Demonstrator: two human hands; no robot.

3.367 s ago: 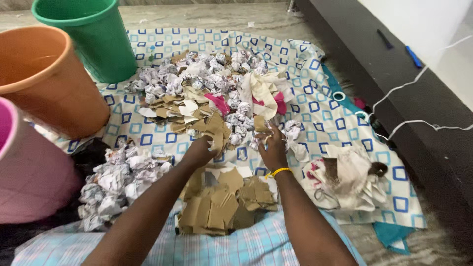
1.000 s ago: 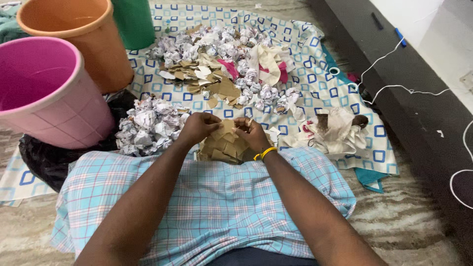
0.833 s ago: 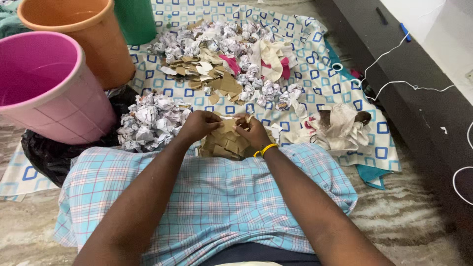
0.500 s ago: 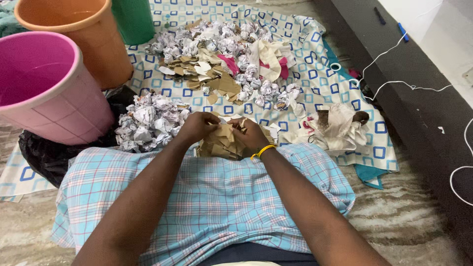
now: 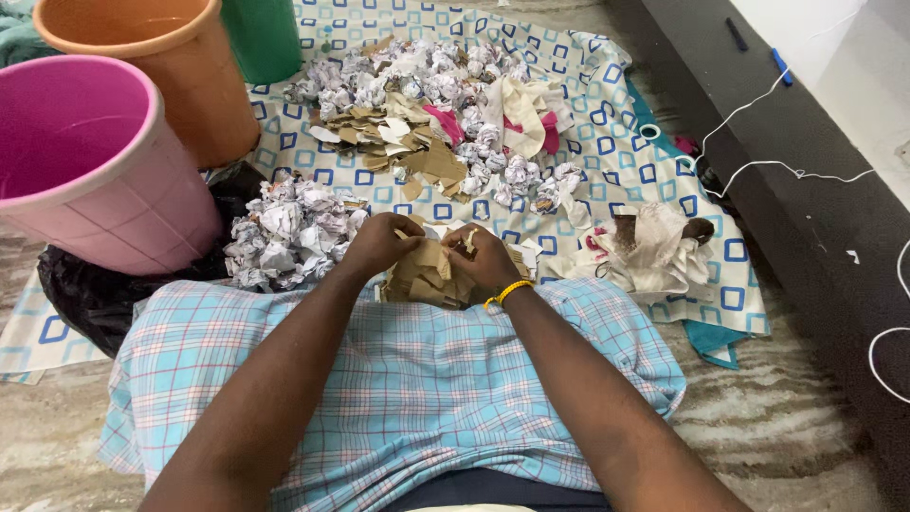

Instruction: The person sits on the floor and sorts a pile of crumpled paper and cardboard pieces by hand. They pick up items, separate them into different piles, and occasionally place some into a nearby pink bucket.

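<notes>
**Two hands closed on a cardboard piece above the near pile**

Both hands meet at the centre of the head view, just past the edge of the checked blue cloth [image 5: 398, 379] that covers the person's lap. The left hand [image 5: 379, 245] and the right hand [image 5: 485, 258] each pinch a piece of brown cardboard [image 5: 431, 254] between thumb and fingers; the fingers are curled and pressed together on it. A yellow band [image 5: 509, 292] sits on the right wrist.

Position of the held piece: directly above, and apparently touching, the near cardboard pile [image 5: 431, 283], which lies on the patterned sheet [image 5: 607, 142] between the two hands.

Surrounding items:
- Near paper heap [image 5: 289, 230]: crumpled white paper balls, just beside the left hand.
- Far mixed heap [image 5: 427, 104]: paper balls, cardboard scraps and pink and cream pieces, well apart from the hands.
- Crumpled cloth bundle [image 5: 654, 254]: to the right of the right hand, on the sheet.
- Pink bucket [image 5: 95, 171], orange bucket [image 5: 161, 66] and green bucket [image 5: 261, 33]: upright, in a row at the left edge of the sheet.
- Black bag [image 5: 95, 294]: under and beside the pink bucket.
- White cord [image 5: 758, 166]: lies across the dark ledge [image 5: 806, 237] at the right.
</notes>
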